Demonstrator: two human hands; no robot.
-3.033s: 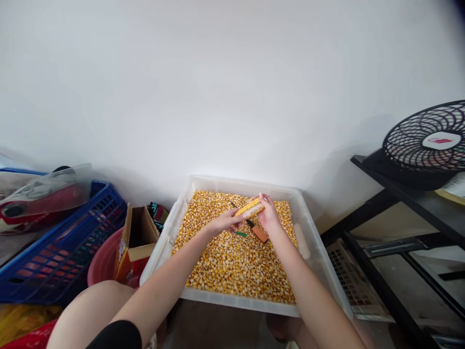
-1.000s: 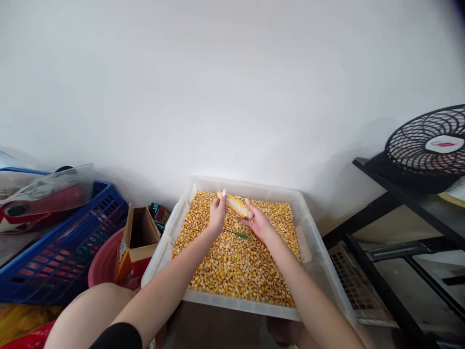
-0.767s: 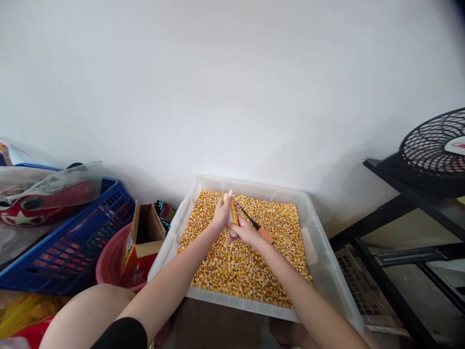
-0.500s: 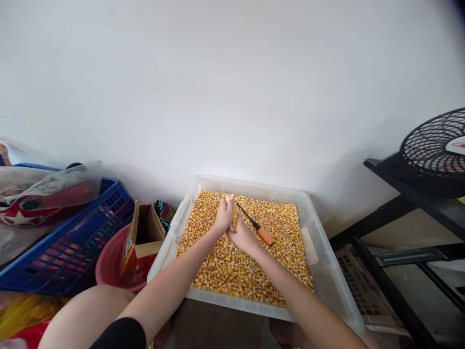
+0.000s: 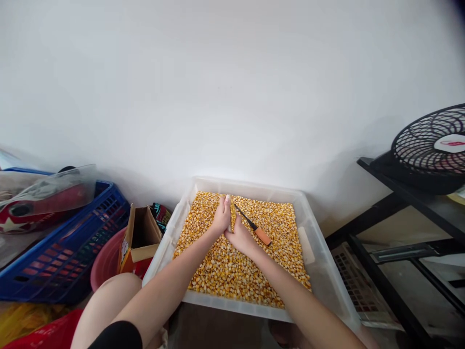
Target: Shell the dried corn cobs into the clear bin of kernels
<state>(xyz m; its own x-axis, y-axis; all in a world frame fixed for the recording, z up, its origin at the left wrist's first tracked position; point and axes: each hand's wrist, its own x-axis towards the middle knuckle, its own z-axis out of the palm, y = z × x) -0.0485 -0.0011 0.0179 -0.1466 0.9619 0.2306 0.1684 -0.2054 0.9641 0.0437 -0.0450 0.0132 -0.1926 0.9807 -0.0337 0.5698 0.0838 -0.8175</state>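
Between my two hands is an ear of corn (image 5: 233, 216), upright in the view, with rows of yellow kernels showing. My left hand (image 5: 222, 215) presses along its left side, thumb on top. My right hand (image 5: 240, 236) is wrapped round its lower right side. Both hands are over loose corn kernels (image 5: 218, 266) that fill much of a translucent plastic bin (image 5: 329, 276). Just right of the ear, a screwdriver-like tool with an orange handle (image 5: 262, 236) and a dark, thin shaft lies on the kernels.
Left of the bin stand an open cardboard box (image 5: 145, 252) in a pink basin (image 5: 103, 257) and a blue plastic crate (image 5: 72, 257) with bagged items. On the right, a black fan (image 5: 432, 145) rests on a black metal frame (image 5: 392, 182). A white wall (image 5: 225, 97) rises behind.
The camera view has shifted slightly, so the scene sits a little further left. My hands keep hold of the ear, and the left-hand fingers look a bit straighter and closer together.
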